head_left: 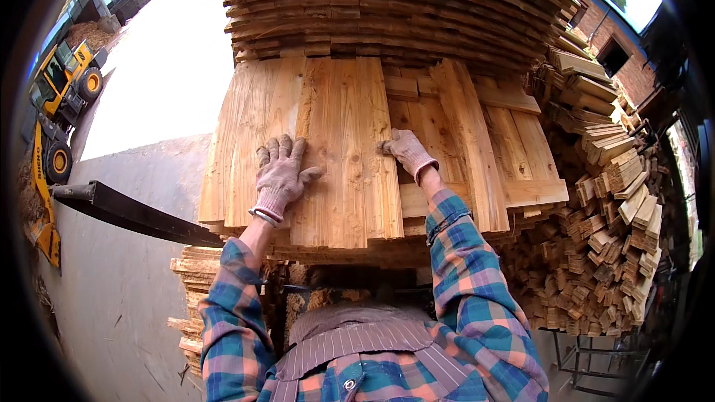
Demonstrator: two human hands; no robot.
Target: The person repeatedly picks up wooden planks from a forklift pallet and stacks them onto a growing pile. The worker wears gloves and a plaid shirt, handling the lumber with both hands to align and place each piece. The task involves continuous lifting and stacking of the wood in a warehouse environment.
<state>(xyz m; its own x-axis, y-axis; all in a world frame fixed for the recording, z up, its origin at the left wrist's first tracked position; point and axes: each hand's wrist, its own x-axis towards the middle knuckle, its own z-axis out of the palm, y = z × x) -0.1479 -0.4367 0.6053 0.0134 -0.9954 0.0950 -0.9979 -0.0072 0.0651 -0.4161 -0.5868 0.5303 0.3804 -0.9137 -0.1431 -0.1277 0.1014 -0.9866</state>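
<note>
My left hand (278,181), in a pinkish work glove, lies flat with fingers spread on a wide wooden panel (253,112). Its thumb reaches across the seam onto a neighbouring wooden board (342,119). My right hand (411,153), gloved too, is closed at that board's right edge, with its thumb side against the wood. To the right of it, a narrow plank (471,152) lies lengthwise over crosswise battens (525,193) and more boards. The undersides of the boards are hidden.
A tall stack of boards (387,11) rises behind the work surface. Piled wood offcuts (596,253) stand at the right, with smaller stacked pieces (197,272) at the lower left. A dark metal beam (134,212) juts out at the left; a yellow loader (67,89) stands farther off.
</note>
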